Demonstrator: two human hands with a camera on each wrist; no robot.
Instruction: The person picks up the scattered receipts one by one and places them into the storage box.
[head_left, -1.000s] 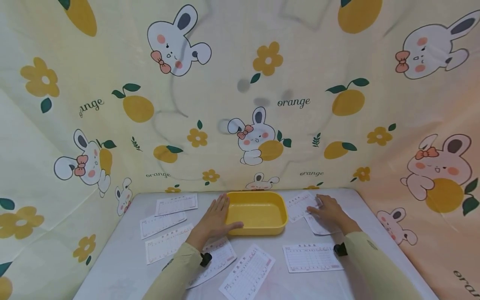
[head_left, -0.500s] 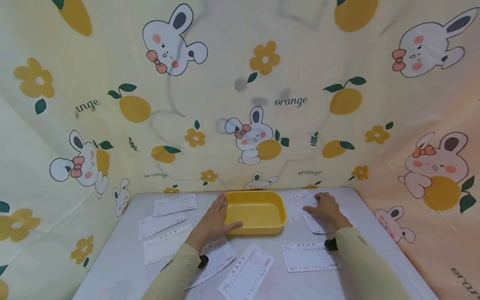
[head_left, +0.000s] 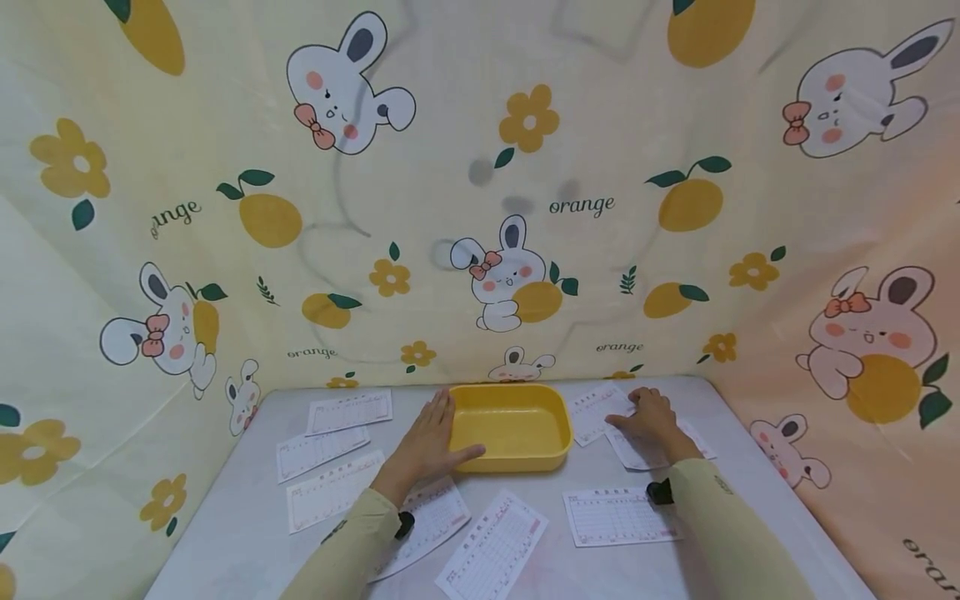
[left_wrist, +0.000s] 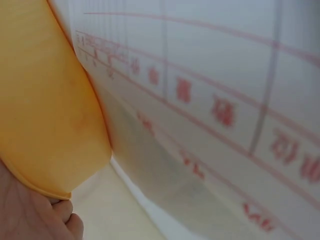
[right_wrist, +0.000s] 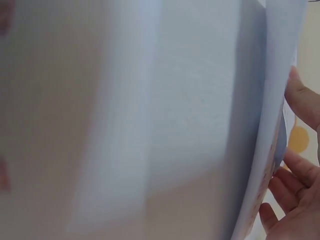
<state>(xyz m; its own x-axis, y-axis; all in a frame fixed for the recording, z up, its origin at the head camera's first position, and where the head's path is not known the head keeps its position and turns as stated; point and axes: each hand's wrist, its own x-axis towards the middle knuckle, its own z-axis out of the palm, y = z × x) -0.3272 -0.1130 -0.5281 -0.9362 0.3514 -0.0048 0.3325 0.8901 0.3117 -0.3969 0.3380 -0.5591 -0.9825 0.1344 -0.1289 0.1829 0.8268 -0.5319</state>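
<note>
A shallow yellow plastic tray (head_left: pixel 561 454) stands at the back middle of the table. My left hand (head_left: pixel 426 446) rests along its left side, with straight fingers and the thumb reaching over the front-left corner. In the left wrist view, fingers (left_wrist: pixel 63 212) show by the tray rim. To the tray's right, my right hand (head_left: pixel 652 421) has bent fingers and pinches the edge of a printed receipt slip (head_left: pixel 592 410). Another receipt slip (head_left: pixel 633 450) lies partly under that hand. The right wrist view shows paper close up, with the thumb and fingers (right_wrist: pixel 295 195) at its edge.
Several printed slips (head_left: pixel 333 492) lie left of the tray, some overlapping. One slip (head_left: pixel 495 546) lies in front of the tray and another slip (head_left: pixel 618 517) at front right. Another slip (head_left: pixel 431 521) is under the left forearm. A patterned cloth (head_left: pixel 450 167) walls the table's back and sides.
The right hand has shifted slightly left and its fingers are a little more bent. The left hand and the tray have stayed in place. The head view has shifted slightly.
</note>
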